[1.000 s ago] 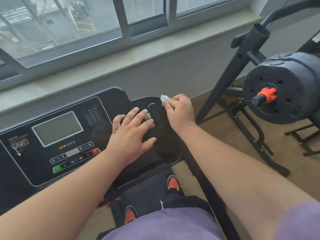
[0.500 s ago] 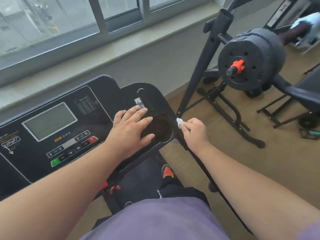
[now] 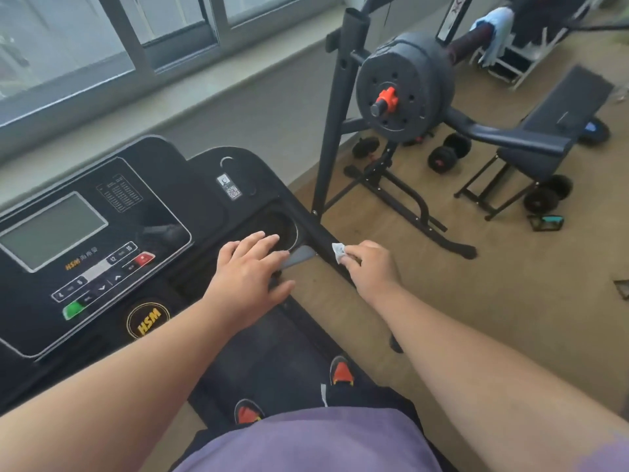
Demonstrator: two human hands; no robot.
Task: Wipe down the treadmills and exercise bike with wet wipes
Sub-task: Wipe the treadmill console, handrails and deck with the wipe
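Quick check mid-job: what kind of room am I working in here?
Most likely a small home gym by a window: a treadmill console, a loaded barbell on a rack, dumbbells on the floor and a bench.

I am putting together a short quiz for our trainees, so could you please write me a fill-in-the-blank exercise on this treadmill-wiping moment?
1. The right hand pinches a crumpled ____ against the treadmill's side rail.
2. The left hand lies with straight fingers on the console, at the near edge of the round ____ holder.
3. The collar on the end of the barbell is ____ in colour.
4. The console's brand logo reads ____.

Missing words: wet wipe; cup; red; HSM
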